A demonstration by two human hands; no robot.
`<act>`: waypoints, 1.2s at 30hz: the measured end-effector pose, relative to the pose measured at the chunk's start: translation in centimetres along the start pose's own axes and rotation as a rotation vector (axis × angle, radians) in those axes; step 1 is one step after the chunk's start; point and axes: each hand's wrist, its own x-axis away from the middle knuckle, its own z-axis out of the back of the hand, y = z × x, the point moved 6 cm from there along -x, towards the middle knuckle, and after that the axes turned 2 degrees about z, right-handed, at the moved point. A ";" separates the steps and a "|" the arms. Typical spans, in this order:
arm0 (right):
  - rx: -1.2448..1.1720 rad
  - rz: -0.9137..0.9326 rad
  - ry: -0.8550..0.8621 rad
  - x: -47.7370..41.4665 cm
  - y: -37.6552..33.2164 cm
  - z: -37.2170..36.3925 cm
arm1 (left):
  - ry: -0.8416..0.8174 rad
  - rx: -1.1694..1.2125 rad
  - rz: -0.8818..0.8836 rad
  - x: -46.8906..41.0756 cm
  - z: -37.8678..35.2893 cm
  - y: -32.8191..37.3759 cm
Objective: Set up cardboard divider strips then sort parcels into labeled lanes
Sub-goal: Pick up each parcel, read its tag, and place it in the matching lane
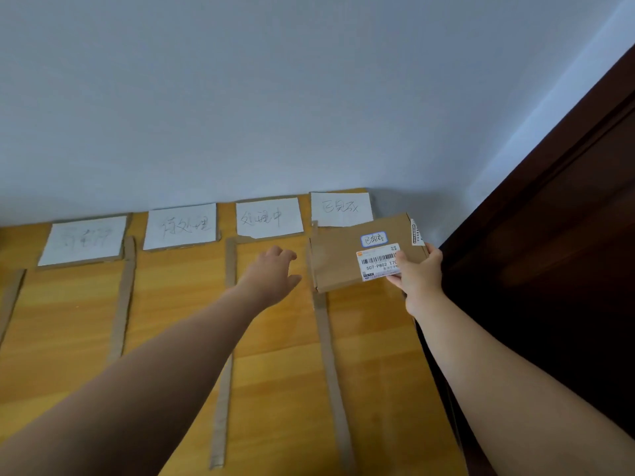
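four paper labels (181, 226) line yellow wood surface (171, 304) below grey wall (275, 97); right hand (417, 273) grips parcel (347, 259), left hand (271, 273) relaxed, empty.

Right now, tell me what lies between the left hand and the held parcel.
Head view: only bare yellow wood separates the left hand from the parcel, whose left edge covers a cardboard divider strip.

Four white label cards (180, 225), one brown parcel (343, 259), and perhaps four cardboard divider strips (123, 297).
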 end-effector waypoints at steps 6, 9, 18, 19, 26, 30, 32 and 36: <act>-0.032 -0.050 0.018 -5.5 1.8 1.9 | -0.188 -0.307 -0.034 -3.4 -5.6 2.1; -0.019 -0.084 0.005 -6.9 3.4 1.1 | -0.237 -0.385 -0.034 -4.6 -6.7 2.1; 0.124 -0.042 0.093 -10.0 6.2 0.3 | -0.244 -0.420 -0.006 -5.7 -8.2 1.3; 0.157 -0.030 0.102 -10.2 6.2 0.2 | -0.242 -0.422 -0.003 -5.7 -8.1 1.2; 0.251 -0.015 0.109 -10.8 6.2 -1.0 | -0.218 -0.427 0.000 -5.9 -7.7 1.7; 0.367 -0.018 0.109 -10.7 6.1 -0.9 | -0.179 -0.386 0.015 -6.2 -7.3 2.4; 0.415 -0.024 0.112 -10.6 6.0 -0.8 | -0.186 -0.377 0.023 -6.3 -7.2 2.7; 0.498 -0.033 0.115 -10.4 5.7 -0.8 | -0.172 -0.366 0.027 -6.2 -7.0 2.9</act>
